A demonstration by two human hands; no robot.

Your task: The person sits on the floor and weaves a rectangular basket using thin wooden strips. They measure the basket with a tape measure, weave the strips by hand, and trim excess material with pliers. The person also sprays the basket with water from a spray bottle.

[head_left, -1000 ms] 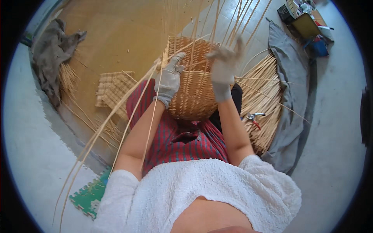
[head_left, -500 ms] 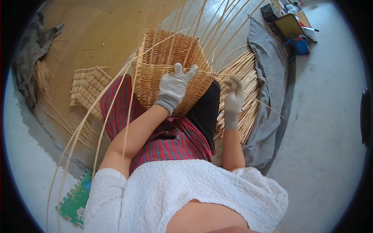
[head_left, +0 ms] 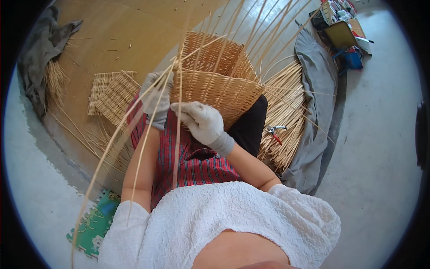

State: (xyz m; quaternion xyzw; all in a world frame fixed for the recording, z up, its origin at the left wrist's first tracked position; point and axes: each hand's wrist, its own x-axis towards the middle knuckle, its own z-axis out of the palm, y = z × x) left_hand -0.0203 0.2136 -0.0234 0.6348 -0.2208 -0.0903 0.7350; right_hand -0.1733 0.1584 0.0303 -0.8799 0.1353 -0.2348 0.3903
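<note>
A half-woven wicker basket (head_left: 215, 92) rests on my lap, its open top facing away and long upright stakes rising from its far and right sides. My gloved left hand (head_left: 156, 96) is closed at the basket's left corner, on the loose wicker rods (head_left: 127, 117) that trail from there toward me. Its fingertips are partly hidden behind the rods. Just right of it, my gloved right hand (head_left: 202, 122) has thumb and fingers pinched on a single wicker strand (head_left: 178, 134) hanging down from that corner.
Cut wicker rods (head_left: 286, 112) lie in a pile on a grey cloth (head_left: 316, 67) at right, with red-handled pruning shears (head_left: 275, 133) on them. Woven panels (head_left: 112, 94) lie at left. Another grey cloth (head_left: 42, 49), a green foam mat (head_left: 96, 222) and a blue container (head_left: 353, 59) stand farther out.
My right hand has come from the rods at the basket's right side across to its left corner. My left hand has slid from the front rim to that corner. The shears are now uncovered.
</note>
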